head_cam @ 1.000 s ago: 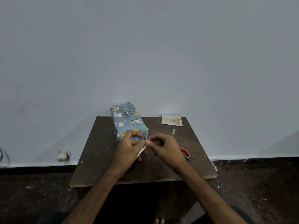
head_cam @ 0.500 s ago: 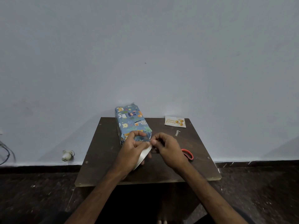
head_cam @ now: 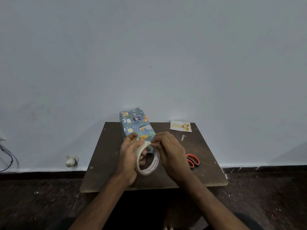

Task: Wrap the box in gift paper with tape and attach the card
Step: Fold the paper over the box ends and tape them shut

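Note:
A box wrapped in blue animal-print paper lies lengthwise on the dark wooden table, its near end behind my hands. My left hand grips a roll of clear tape held upright above the table, fingers through its core. My right hand pinches at the top edge of the roll, where the tape end lies. A white "Happy Birthday" card with gold balloons lies flat at the table's far right corner.
Red-handled scissors lie on the table just right of my right hand. A small scrap of tape sits below the card. A pale wall stands right behind the table. A white plug and a cable lie on the floor at left.
The tape roll has been turned up so its open ring faces me, and both hands have lifted slightly toward me. The box and card stayed put.

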